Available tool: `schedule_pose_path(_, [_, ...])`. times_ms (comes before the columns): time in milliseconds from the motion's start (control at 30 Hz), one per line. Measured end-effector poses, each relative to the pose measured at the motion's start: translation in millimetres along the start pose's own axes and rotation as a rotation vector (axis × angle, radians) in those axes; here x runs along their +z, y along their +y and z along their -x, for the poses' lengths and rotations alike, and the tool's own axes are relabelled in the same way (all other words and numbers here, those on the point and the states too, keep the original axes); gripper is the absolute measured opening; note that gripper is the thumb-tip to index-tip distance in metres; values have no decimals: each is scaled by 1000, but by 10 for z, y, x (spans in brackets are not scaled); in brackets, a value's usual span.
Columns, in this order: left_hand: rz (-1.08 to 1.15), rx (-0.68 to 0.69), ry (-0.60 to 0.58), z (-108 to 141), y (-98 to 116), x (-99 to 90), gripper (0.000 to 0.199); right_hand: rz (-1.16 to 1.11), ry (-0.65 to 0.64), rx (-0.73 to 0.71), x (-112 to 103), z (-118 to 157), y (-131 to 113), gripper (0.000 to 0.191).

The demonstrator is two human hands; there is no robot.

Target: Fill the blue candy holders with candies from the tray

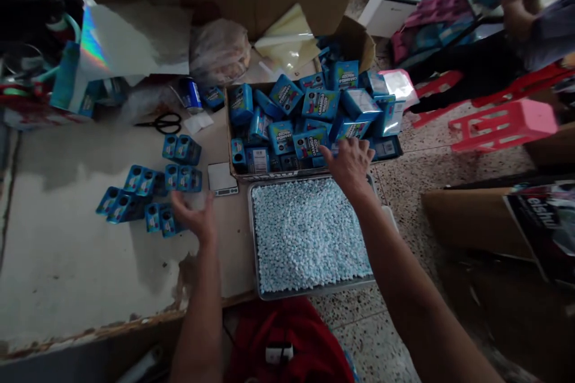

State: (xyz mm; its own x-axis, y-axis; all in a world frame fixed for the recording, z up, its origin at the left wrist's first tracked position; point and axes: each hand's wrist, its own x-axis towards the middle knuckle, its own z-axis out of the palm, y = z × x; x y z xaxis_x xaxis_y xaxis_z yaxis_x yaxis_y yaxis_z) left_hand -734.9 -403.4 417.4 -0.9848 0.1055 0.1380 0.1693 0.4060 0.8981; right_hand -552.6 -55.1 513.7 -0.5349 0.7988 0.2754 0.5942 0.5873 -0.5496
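My left hand hovers with fingers apart and nothing in it, beside several blue packs grouped upright on the worktable. My right hand, empty with its fingers spread, is over the front edge of a cardboard tray heaped with blue boxes. Whether its fingertips touch a box is hard to tell. Below it lies a metal tray full of small pale blue pieces. A small white scale sits between the packs and the box tray.
Black scissors, a blue can and a plastic bag lie at the back. On the right are a pink stool, cardboard boxes and another person's hand near a blue item.
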Motion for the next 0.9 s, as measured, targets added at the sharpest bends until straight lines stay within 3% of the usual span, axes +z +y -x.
schedule_pose_path(33, [-15, 41, 48, 63, 179, 98, 74, 8, -14, 7, 85, -60, 19, 49])
schedule_pose_path(67, [-17, 112, 17, 69, 378, 248, 56, 11, -26, 8, 163, -100, 28, 52])
schedule_pose_path(133, [-21, 290, -180, -103, 801, 670, 31, 17, -38, 16, 277, -128, 13, 57])
schedule_pose_path(167, [-34, 371, -274, -268, 1002, 914, 30, 25, -39, 31, 307, -118, -7, 57])
schedule_pose_path(267, [-159, 514, -531, -849, 1447, 1561, 59, 49, -43, 102, 304, -21, -96, 52])
schedule_pose_path(367, [-430, 604, -722, -1148, 1583, 1841, 68, -46, -50, 122, 249, 132, -186, 46])
schedule_pose_path(467, [-486, 662, -767, -1024, 1518, 1788, 60, -246, -61, 87, 191, 302, -263, 40])
schedule_pose_path(533, [-382, 571, -726, -844, 1459, 1688, 50, -376, -37, 92, 125, 417, -309, 38])
schedule_pose_path(600, [-233, 432, -589, -693, 1441, 1588, 45, -511, 17, 155, 21, 532, -344, 40])
schedule_pose_path(667, [-69, 365, -422, -595, 1481, 1484, 49, -715, 69, 277, -108, 646, -363, 48])
schedule_pose_path(733, [82, 367, -340, -523, 1564, 1363, 60, -1008, 67, 434, -229, 756, -372, 55])
schedule_pose_path(833, [235, 303, -360, -362, 1706, 1173, 69, -1465, -56, 691, -323, 917, -399, 47])
schedule_pose_path(900, [356, 128, -382, -190, 1778, 1082, 62, -1663, -121, 875, -325, 1028, -440, 32])
